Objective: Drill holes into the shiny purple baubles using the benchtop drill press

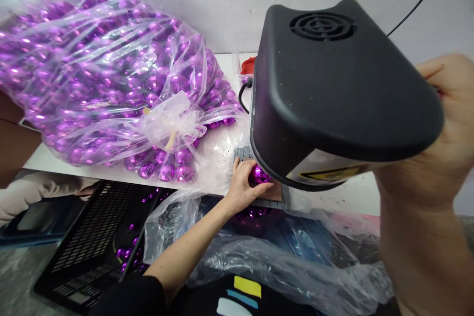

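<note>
hands work at two heights: the left hand [242,182], low over the white counter [357,195], is partly closed, thumb and fingers gripping a shiny purple ball [261,174] over a brown pad [275,192], close by the lower edge of a black housing [348,94]. the right hand [454,103] is raised at the housing's far side, its fingers mostly hidden, so whether it grips or merely rests there cannot be told. holding the ball well probably calls for light, even pressure from its sides, as the shell looks thin enough to dent. fingertips are best kept out from beneath the overhang, and the loose clear plastic [296,261] in front away from the pad.
</note>
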{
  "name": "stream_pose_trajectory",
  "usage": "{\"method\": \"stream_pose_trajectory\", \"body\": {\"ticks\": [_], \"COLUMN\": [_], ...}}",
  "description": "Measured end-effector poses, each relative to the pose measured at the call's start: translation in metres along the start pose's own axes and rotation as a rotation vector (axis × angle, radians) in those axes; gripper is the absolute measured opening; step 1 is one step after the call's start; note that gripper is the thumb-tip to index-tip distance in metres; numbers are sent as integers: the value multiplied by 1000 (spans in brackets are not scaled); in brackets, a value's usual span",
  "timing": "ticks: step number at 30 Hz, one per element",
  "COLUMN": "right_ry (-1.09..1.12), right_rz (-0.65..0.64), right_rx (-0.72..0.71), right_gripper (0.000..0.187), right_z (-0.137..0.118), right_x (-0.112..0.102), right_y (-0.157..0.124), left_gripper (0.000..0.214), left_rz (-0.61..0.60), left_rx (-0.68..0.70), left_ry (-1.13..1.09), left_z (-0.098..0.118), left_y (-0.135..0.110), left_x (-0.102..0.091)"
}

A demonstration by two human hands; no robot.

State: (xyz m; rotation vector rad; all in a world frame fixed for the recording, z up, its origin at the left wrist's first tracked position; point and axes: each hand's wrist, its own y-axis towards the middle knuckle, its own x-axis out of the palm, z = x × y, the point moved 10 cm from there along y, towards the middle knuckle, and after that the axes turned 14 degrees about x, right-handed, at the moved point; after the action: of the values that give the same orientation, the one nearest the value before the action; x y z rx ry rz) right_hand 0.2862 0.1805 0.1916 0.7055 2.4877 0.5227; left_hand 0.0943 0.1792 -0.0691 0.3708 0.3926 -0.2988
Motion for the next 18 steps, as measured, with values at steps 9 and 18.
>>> {"method": "stream_pose_trajectory", "body": {"ticks": [9, 18], "right_ry": [13, -77], "right_rz": [20, 63], "right_rx": [17, -84], "right_gripper": [31, 22], "right_z": [3, -6], "right_x": [-2, -12], "right_y": [1, -18], "left_gripper": [59, 59], "left_rz": [-18, -21], "left_rx": [61, 49], "left_ry": [-6, -30], "left_z": [3, 4], "left_y": [0, 0], "left_x": [1, 2]}}
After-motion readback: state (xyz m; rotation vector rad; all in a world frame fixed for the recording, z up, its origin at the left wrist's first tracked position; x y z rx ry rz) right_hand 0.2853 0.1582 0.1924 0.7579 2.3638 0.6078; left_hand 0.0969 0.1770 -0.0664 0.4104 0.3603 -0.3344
